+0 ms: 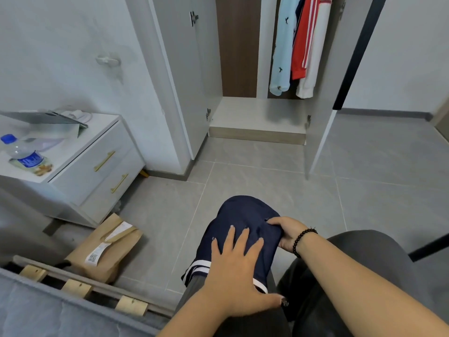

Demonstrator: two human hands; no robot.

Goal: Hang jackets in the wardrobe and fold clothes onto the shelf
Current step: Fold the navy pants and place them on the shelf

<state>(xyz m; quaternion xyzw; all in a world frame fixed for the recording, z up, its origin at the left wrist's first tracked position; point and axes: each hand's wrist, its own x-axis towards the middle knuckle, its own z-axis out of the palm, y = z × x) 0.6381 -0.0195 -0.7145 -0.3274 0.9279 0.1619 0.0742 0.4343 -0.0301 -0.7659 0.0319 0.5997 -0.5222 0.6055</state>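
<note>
Wardrobe (257, 113) holds hanging shirts (301, 45); left hand (233, 271) fingers spread on navy garment (243, 215), right hand (289, 234) pinching it.

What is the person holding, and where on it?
A navy garment on the knee: right hand pinches its right edge; left hand presses flat on top.

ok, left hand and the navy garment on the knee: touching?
Touching. The head view shows the left hand lying flat on the navy garment, fingers spread straight across the fabric, while the right hand grips its edge.
</note>
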